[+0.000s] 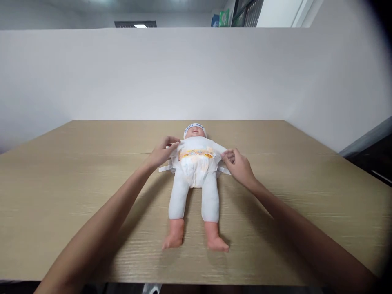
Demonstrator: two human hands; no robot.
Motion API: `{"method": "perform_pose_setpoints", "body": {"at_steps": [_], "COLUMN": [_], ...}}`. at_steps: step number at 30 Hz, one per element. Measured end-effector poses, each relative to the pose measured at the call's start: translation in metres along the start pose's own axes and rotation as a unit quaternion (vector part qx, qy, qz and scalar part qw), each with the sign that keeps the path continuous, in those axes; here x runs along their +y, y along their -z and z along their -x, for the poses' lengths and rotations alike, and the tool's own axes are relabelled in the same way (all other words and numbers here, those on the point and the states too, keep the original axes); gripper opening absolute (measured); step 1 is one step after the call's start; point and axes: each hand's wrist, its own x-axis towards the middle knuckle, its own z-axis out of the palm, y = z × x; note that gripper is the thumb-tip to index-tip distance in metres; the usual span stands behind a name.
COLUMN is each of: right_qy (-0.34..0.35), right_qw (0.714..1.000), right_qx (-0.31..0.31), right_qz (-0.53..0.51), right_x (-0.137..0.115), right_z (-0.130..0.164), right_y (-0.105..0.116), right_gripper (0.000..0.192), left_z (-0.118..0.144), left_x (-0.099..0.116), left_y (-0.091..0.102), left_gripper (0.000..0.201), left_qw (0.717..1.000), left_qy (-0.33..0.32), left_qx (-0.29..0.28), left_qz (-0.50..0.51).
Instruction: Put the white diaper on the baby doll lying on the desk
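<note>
A baby doll (196, 143) lies on its back on the table, feet towards me. It has a white cloth body, a white headband with blue lettering and bare pinkish feet. A white diaper (196, 171) with an orange patterned waistband covers its front, and its side tabs (165, 168) stick out unfastened at both hips. My left hand (165, 150) is at the doll's arm on the left, thumb and fingers closed on it; that arm's end is hidden. Drawn out to the right, the doll's other arm (217, 148) ends in the pinched fingers of my right hand (237, 163).
The wooden table (92, 204) has a thin seam across it behind the doll's middle. A white partition (183, 73) rises at the table's far edge and another stands on the right. A dark object (373, 151) is beside the right edge.
</note>
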Motion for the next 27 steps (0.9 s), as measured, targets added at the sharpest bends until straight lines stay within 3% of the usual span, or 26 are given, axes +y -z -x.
{"method": "perform_pose_setpoints", "body": {"at_steps": [3,5,7,11,17,22,27], "right_qy": [0.030,0.035,0.024,-0.033,-0.059,-0.036,0.005], "right_qw": [0.993,0.988,0.986,0.987,0.993,0.990,0.982], "right_qx": [-0.006,-0.014,-0.031,-0.058,-0.095,-0.119,-0.170], "right_qz": [0.113,0.149,0.161,0.147,0.030,-0.063,-0.084], "right_x": [0.015,0.022,0.026,0.029,0.025,-0.010,-0.055], "right_z": [0.023,0.032,0.035,0.030,0.026,0.006,-0.031], "right_y": [0.006,0.009,0.011,0.011,0.020,0.030,0.000], "right_gripper": [0.032,0.032,0.034,0.036,0.049,0.050,0.039], "left_z": [0.010,0.012,0.011,0.008,0.009,0.007,0.004], "left_x": [0.029,0.044,0.051,0.049,0.042,0.037,0.035], "left_y": [-0.025,-0.047,-0.069,-0.096,-0.098,-0.099,-0.100], "left_gripper": [0.029,0.028,0.030,0.038,0.043,0.048,0.057], "left_qw": [0.979,0.950,0.924,0.896,0.901,0.912,0.924], "left_qy": [-0.158,-0.245,-0.279,-0.247,-0.218,-0.205,-0.191], "left_qx": [0.015,-0.028,-0.072,-0.077,-0.063,-0.070,-0.072], "left_qz": [-0.129,-0.192,-0.252,-0.360,-0.369,-0.348,-0.323]}}
